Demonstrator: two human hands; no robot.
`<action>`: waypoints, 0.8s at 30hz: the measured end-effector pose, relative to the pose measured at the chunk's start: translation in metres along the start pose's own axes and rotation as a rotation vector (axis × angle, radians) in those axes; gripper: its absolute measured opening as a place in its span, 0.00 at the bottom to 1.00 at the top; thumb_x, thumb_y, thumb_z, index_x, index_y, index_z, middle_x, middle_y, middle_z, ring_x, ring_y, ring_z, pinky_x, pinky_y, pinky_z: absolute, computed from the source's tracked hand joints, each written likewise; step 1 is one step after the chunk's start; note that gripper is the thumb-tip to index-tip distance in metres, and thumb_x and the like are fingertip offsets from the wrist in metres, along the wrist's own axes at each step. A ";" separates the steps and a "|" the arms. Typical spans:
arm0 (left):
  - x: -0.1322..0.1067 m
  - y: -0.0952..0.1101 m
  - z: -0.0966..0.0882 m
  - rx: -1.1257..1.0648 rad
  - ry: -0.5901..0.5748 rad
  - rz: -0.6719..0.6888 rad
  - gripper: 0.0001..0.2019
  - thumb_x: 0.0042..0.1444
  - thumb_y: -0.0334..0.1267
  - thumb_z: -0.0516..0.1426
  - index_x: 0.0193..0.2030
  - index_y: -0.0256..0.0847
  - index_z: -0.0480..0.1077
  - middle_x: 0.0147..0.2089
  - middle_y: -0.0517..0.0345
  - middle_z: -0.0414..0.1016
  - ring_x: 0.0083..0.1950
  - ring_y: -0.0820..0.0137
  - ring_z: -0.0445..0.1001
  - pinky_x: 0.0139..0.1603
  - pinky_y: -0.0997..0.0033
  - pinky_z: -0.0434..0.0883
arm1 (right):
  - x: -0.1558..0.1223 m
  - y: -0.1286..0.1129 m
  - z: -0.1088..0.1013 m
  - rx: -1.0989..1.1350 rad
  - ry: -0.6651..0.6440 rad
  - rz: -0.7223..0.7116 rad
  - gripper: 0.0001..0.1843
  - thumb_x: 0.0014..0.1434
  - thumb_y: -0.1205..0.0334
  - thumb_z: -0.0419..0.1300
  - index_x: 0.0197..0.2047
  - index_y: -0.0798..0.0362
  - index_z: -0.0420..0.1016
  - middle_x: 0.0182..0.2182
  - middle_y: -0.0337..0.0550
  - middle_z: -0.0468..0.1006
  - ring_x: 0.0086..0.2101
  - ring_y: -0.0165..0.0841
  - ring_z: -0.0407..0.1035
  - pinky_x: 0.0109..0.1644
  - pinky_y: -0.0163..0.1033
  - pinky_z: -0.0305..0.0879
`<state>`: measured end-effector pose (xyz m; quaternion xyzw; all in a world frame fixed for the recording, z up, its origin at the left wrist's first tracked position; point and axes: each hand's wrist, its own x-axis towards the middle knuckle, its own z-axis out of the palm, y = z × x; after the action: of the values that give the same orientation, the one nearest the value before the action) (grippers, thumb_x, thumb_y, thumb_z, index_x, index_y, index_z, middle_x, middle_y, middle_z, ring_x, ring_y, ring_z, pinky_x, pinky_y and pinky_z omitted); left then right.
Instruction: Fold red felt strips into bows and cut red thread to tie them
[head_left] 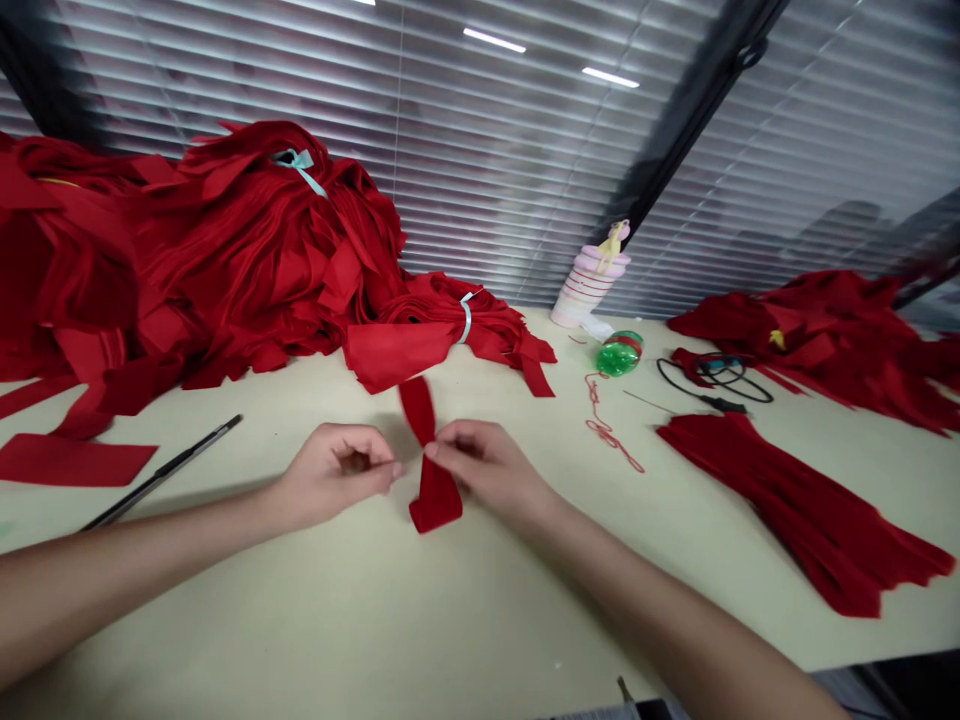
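My right hand (487,462) pinches a red ribbon bow (436,497) at its narrow gathered middle, above the table. One loop points away from me and the other toward me. Just left of the bow is my left hand (341,472), its thumb and forefinger pressed together. Whatever lies between those fingertips, perhaps a thread, is too small to make out. Behind the hands lies a small bundle of red ribbon (442,330) tied with a light blue strip. A green spool (619,353) wound with red thread rests to the right, a loose tangle of red thread (604,425) trailing from it.
A big heap of red ribbon (262,240) fills the back left, and another pile (832,330) the back right. A flat red ribbon stack (802,510) lies at the right near a black cable (720,385). A pen-like stick (165,470) lies left; a pink-white cup (589,285) stands behind.
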<state>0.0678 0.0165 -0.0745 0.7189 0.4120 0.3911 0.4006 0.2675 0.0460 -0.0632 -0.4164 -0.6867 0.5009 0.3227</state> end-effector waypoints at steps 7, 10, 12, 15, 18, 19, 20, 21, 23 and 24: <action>-0.008 0.002 0.008 0.533 0.038 0.747 0.07 0.50 0.24 0.55 0.35 0.37 0.68 0.28 0.57 0.71 0.33 0.71 0.65 0.36 0.68 0.67 | -0.001 0.001 -0.010 -0.749 0.090 -0.283 0.10 0.58 0.59 0.53 0.31 0.55 0.71 0.26 0.41 0.72 0.25 0.28 0.62 0.30 0.34 0.56; -0.009 0.002 0.010 0.662 -0.080 0.722 0.11 0.50 0.25 0.54 0.42 0.35 0.68 0.40 0.50 0.72 0.45 0.65 0.67 0.45 0.64 0.68 | 0.006 0.000 -0.023 -0.798 0.157 -0.238 0.08 0.57 0.62 0.54 0.29 0.54 0.70 0.25 0.40 0.73 0.26 0.28 0.63 0.30 0.33 0.57; -0.009 0.000 0.010 0.708 -0.113 0.640 0.13 0.51 0.26 0.53 0.45 0.35 0.67 0.47 0.47 0.70 0.50 0.62 0.65 0.50 0.61 0.66 | 0.009 0.001 -0.029 -0.813 0.195 -0.217 0.07 0.56 0.62 0.54 0.30 0.54 0.71 0.26 0.40 0.73 0.26 0.29 0.64 0.31 0.33 0.57; -0.009 -0.002 0.009 0.743 -0.072 0.547 0.12 0.53 0.28 0.52 0.45 0.34 0.68 0.46 0.45 0.68 0.51 0.61 0.64 0.50 0.60 0.67 | 0.011 0.002 -0.035 -0.833 0.208 -0.184 0.08 0.56 0.61 0.54 0.31 0.54 0.71 0.28 0.41 0.73 0.28 0.30 0.66 0.32 0.33 0.59; -0.010 -0.002 0.008 0.790 -0.063 0.599 0.13 0.54 0.29 0.52 0.46 0.34 0.68 0.49 0.44 0.68 0.55 0.60 0.62 0.54 0.59 0.65 | 0.012 0.003 -0.041 -0.900 0.199 -0.122 0.07 0.55 0.62 0.55 0.33 0.54 0.72 0.33 0.44 0.72 0.31 0.31 0.67 0.33 0.34 0.60; -0.010 -0.002 0.007 0.822 -0.087 0.612 0.15 0.55 0.30 0.52 0.49 0.34 0.67 0.54 0.43 0.66 0.59 0.59 0.59 0.56 0.58 0.63 | 0.012 0.004 -0.043 -0.926 0.188 -0.098 0.07 0.54 0.62 0.55 0.34 0.54 0.72 0.35 0.45 0.72 0.32 0.31 0.67 0.34 0.34 0.60; -0.010 -0.001 0.006 0.854 -0.130 0.605 0.18 0.55 0.32 0.52 0.54 0.35 0.64 0.59 0.44 0.62 0.62 0.58 0.56 0.59 0.57 0.61 | 0.013 0.004 -0.045 -0.948 0.170 -0.072 0.08 0.54 0.62 0.55 0.35 0.54 0.73 0.36 0.46 0.72 0.33 0.32 0.67 0.35 0.34 0.60; -0.010 0.000 0.006 0.881 -0.184 0.578 0.22 0.56 0.34 0.51 0.58 0.35 0.60 0.62 0.45 0.58 0.64 0.58 0.54 0.61 0.58 0.60 | 0.014 0.004 -0.046 -0.967 0.146 -0.045 0.08 0.53 0.63 0.56 0.36 0.55 0.73 0.36 0.46 0.71 0.33 0.32 0.67 0.35 0.34 0.60; -0.009 0.000 0.005 0.912 -0.274 0.491 0.27 0.58 0.38 0.50 0.63 0.33 0.53 0.65 0.46 0.55 0.65 0.60 0.52 0.63 0.59 0.58 | 0.014 0.004 -0.047 -0.993 0.091 0.003 0.09 0.53 0.64 0.56 0.37 0.55 0.73 0.37 0.46 0.71 0.31 0.31 0.67 0.35 0.34 0.60; -0.009 0.000 0.004 0.921 -0.286 0.452 0.28 0.58 0.39 0.50 0.64 0.32 0.51 0.64 0.46 0.56 0.65 0.61 0.53 0.63 0.60 0.58 | 0.014 0.003 -0.048 -1.002 0.068 0.024 0.09 0.53 0.64 0.56 0.38 0.55 0.72 0.38 0.46 0.71 0.30 0.30 0.67 0.35 0.34 0.60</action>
<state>0.0684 0.0075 -0.0785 0.9374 0.3171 0.1441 0.0014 0.3030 0.0794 -0.0523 -0.5440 -0.8273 0.0993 0.0994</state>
